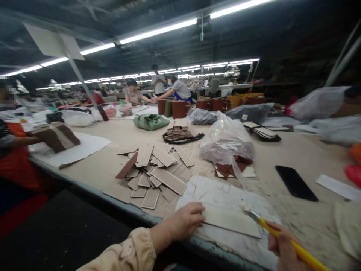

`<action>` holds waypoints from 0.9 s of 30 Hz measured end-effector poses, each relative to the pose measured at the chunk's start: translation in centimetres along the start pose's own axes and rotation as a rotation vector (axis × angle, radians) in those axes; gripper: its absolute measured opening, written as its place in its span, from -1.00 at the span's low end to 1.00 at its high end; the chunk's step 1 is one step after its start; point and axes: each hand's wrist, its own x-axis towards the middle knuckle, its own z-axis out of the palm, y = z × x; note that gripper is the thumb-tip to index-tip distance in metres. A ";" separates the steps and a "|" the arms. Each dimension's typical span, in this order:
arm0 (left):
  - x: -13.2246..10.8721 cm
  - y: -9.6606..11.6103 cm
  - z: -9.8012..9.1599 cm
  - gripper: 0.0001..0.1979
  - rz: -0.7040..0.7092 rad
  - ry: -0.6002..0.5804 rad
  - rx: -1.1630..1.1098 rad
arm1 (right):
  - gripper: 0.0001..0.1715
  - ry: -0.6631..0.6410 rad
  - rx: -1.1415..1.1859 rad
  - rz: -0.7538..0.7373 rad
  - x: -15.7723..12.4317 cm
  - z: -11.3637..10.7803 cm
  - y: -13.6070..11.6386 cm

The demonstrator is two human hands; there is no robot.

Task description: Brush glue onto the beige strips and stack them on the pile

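Observation:
Low in the picture, my left hand (186, 221) has its fingers curled over the left end of a pale flat rectangular strip (231, 221). The strip lies on a worn white sheet (208, 190) near the front edge of the table. My right hand (286, 241) is closed round the yellow handle of a brush (263, 223). The brush's tip is just above or on the far edge of the strip; I cannot tell which. Left of the sheet is a loose pile of brown and beige rectangular pieces (158, 165), many with pale edges.
A black phone (296, 183) and a white strip (338, 187) lie at the right. Behind the sheet, a clear plastic bag (228, 139) rests by dark red pieces (234, 165). Farther back are a green bag (151, 121) and brown boxy items (179, 109). A co-worker's hand holds a brown bundle (58, 136) at left.

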 end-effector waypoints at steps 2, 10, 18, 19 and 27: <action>-0.3 -0.2 -0.3 -0.77 -0.022 0.021 -0.021 | -0.50 0.044 0.115 0.150 -0.2 0.4 -1.7; -0.4 -0.9 0.4 -0.75 0.054 0.041 -0.017 | -0.50 -0.124 0.347 0.424 -1.1 4.4 -4.1; -0.2 -0.8 0.6 -0.76 0.073 0.083 0.006 | -0.51 -0.301 0.329 0.487 -1.8 8.1 -4.6; -0.1 -0.7 0.5 -0.76 0.070 0.088 0.004 | -0.51 -0.317 0.303 0.486 -1.8 8.4 -4.6; 0.2 -0.5 0.6 -0.77 0.086 0.097 0.022 | -0.48 -0.379 -0.021 0.345 -1.6 8.2 -3.5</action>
